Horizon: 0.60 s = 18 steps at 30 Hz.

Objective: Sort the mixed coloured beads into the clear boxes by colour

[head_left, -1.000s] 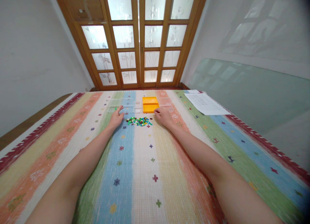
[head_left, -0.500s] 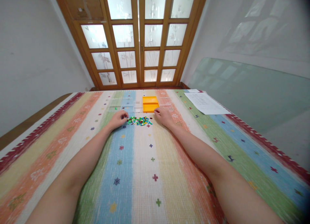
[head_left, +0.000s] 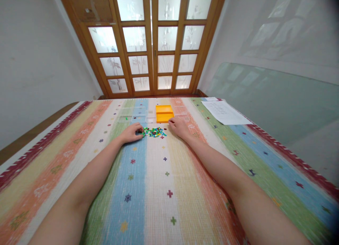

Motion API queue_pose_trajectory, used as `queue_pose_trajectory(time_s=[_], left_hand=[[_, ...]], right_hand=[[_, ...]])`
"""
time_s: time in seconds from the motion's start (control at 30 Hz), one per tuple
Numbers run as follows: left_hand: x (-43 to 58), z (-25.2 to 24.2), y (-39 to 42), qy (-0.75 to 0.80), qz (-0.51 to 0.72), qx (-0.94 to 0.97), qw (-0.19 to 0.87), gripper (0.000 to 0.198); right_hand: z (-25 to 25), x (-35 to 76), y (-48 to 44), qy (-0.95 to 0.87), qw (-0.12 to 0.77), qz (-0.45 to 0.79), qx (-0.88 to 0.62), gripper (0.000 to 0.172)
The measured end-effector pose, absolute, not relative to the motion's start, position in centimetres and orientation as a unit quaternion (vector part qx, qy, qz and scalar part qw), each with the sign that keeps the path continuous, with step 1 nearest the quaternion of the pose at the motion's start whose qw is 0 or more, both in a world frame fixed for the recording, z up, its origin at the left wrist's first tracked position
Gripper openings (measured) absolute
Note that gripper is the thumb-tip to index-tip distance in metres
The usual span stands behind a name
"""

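A pile of tiny mixed-colour building bricks (head_left: 155, 132) lies on the striped tablecloth. My left hand (head_left: 131, 133) is at the pile's left edge, thumb and forefinger apart around a few bricks there. My right hand (head_left: 179, 127) rests on the cloth right of the pile, close to the near right corner of a yellow two-part tray (head_left: 164, 117). Its fingers are curled together, and whatever may be between them is hidden. Left of the tray stands a clear plastic box (head_left: 132, 115) with a green brick (head_left: 126, 118) and a dark brick (head_left: 135, 118) in it.
Another clear container (head_left: 182, 114) sits right of the yellow tray. A printed paper sheet (head_left: 225, 112) lies toward the table's far right edge. Beyond the table are wooden glazed doors (head_left: 153, 54), and a glass panel (head_left: 275, 96) leans along the right wall.
My left hand has shifted slightly right to the pile's left edge, its thumb and forefinger now spread. My right hand has stayed in place.
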<state>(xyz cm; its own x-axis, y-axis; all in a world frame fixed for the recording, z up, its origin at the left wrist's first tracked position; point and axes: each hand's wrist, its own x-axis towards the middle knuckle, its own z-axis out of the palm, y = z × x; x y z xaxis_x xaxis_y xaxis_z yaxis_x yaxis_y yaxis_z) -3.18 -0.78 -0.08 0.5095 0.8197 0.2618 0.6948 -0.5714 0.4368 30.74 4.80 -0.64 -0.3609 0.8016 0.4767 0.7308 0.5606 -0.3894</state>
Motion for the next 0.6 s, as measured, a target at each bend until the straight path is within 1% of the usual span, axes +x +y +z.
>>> queue_pose_trajectory(time_s=[0.23, 0.6], left_hand=[[-2.3, 0.6, -1.4, 0.426, 0.226, 0.861, 0.162, 0.023], [-1.9, 0.2, -1.1, 0.416, 0.228, 0.862, 0.177, 0.017]], right_hand=[[-0.5, 30.7, 4.8, -0.825, 0.315, 0.058, -0.466, 0.02], [-0.7, 30.8, 4.8, -0.823, 0.319, 0.059, -0.466, 0.019]])
